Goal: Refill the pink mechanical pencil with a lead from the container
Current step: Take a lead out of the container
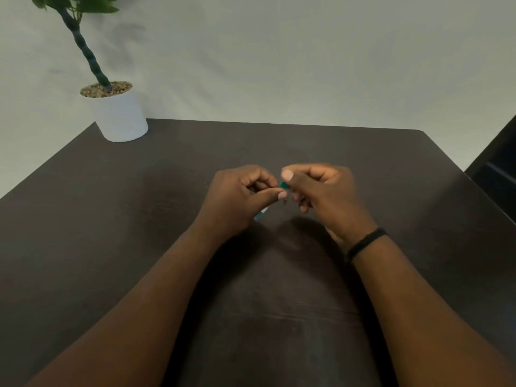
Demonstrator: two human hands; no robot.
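My left hand [237,199] grips a small lead container [262,213], a thin teal and clear tube that pokes out below the thumb. At the tube's top, its green cap [284,185] is pinched between the thumb and fingers of my right hand [321,191]. Both hands meet above the middle of the dark table [139,247]. Most of the container is hidden inside my left fist. No pink mechanical pencil shows anywhere in the head view.
A white pot with a plant [116,113] stands at the table's far left corner. A dark chair [497,174] sits by the right edge. A black band [365,244] circles my right wrist.
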